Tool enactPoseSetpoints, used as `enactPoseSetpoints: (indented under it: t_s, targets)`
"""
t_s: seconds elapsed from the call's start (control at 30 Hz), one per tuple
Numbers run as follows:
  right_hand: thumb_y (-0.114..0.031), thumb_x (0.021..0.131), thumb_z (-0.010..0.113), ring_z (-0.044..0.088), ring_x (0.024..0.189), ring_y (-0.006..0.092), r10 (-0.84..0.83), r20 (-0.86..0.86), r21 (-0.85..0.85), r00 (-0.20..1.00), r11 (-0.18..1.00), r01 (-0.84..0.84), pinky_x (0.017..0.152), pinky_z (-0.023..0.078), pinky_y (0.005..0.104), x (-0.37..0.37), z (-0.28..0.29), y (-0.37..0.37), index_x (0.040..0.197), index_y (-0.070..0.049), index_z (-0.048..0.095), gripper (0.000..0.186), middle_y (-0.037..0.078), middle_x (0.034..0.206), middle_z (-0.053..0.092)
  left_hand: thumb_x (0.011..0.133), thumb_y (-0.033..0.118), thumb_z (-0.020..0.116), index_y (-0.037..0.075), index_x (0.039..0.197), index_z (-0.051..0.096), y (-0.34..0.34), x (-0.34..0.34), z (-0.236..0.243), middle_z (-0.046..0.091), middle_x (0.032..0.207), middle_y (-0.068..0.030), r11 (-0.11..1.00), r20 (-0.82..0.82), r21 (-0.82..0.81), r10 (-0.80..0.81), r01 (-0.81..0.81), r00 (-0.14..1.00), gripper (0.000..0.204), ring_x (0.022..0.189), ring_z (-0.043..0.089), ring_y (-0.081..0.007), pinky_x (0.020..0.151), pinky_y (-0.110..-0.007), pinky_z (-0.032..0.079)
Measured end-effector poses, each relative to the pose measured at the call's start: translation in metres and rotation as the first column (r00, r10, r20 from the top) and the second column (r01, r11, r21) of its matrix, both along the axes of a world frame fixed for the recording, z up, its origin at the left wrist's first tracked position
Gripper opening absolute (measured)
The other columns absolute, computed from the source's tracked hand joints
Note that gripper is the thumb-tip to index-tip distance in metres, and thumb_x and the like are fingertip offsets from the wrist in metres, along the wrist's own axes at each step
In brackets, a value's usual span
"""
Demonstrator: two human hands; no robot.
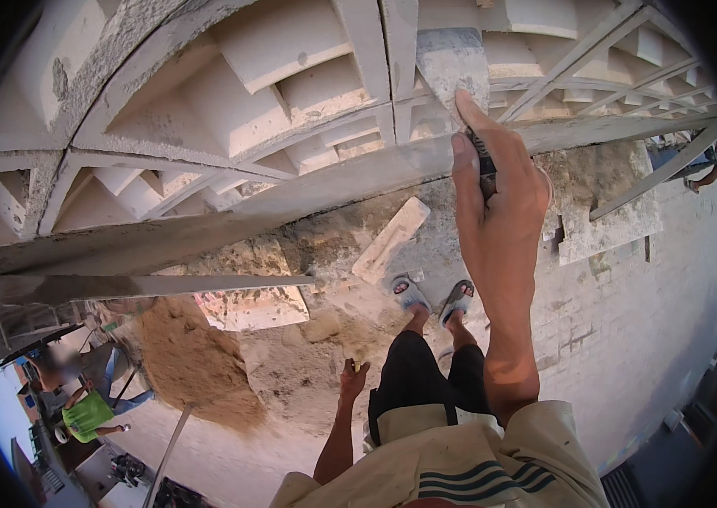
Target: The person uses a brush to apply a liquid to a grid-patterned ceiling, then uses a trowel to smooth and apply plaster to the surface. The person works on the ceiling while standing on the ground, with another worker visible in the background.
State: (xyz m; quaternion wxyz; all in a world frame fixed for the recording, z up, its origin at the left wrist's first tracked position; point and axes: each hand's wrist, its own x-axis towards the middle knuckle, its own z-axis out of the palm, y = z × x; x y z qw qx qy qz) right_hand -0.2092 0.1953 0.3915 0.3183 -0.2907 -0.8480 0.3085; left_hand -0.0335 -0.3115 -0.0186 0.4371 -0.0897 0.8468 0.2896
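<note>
A concrete wall (231,102) rises ahead. The right hand (498,190) clenches a trowel (451,63), pressing it flat for smoothing; the left hand (353,377) hangs, gripping something small.

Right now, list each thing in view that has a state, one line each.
right hand: raised, closed around a dark handle, blade against the wall
trowel: flat grey blade held up, coated in mortar
left hand: hanging low, closed on a small yellowish thing, too small to tell
sand pile: heaped loose on the ground
wooden plank: lying flat on the ground
sandals: worn on both feet
</note>
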Motion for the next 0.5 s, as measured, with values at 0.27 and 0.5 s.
enactPoseSetpoints:
  t_s: [0.27,0.5]
  targets:
    - [-0.008,0.108,0.064,0.065,0.093,0.0165,-0.031,-0.064,-0.07,0.997,0.997,0.027,0.081,0.052,0.0284,0.015,-0.018,-0.004,0.137,-0.002,0.071,0.031,0.014,0.112,0.075,0.093,0.042,0.082,-0.002,0.133,0.06,0.02,-0.002,0.014,0.074,0.111,-0.0226,0.999,0.006,0.024,-0.038,0.038,0.999,0.063,0.103,0.073,-0.04,0.086,-0.05,0.054]
    - [-0.016,0.109,0.067,0.058,0.082,0.0091,-0.186,-0.215,-0.456,0.959,0.887,0.07,0.072,0.048,0.0228,0.039,-0.077,-0.033,0.142,-0.001,0.066,0.037,0.007,0.108,0.074,0.095,0.041,0.08,-0.002,0.136,0.058,0.027,-0.012,0.024,0.073,0.111,-0.0229,0.996,0.048,0.0,-0.087,0.087,0.995,0.064,0.103,0.071,-0.0403,0.087,-0.049,0.054]
